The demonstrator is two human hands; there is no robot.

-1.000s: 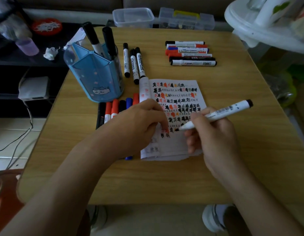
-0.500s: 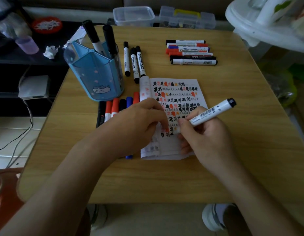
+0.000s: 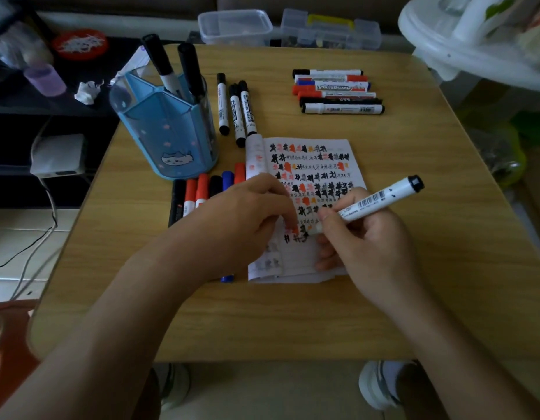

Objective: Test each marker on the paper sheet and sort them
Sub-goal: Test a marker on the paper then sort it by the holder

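Observation:
A white paper sheet (image 3: pixel 353 174) covered in black and red test marks lies at the table's middle. My right hand (image 3: pixel 368 253) grips a white marker with a black end (image 3: pixel 380 201), its tip down on the sheet's lower part. My left hand (image 3: pixel 238 219) rests on the sheet's left side, fingers bent and fingertips beside the marker's tip; whether it holds anything is hidden. Left of the sheet is a row of red, black and blue markers (image 3: pixel 202 189), partly under my left hand. Three black markers (image 3: pixel 237 110) lie above the sheet. A stack of several markers (image 3: pixel 338 92) sits far right.
A blue pen holder (image 3: pixel 165 128) with two black markers stands at the table's left. Two transparent plastic boxes (image 3: pixel 235 27) (image 3: pixel 329 28) sit beyond the wooden table's (image 3: pixel 444 207) far edge. A white object (image 3: pixel 462 50) overhangs the far right corner.
My right hand has moved left and slightly up the sheet with the marker, whose barrel now stands steeper. My left hand has stayed in place.

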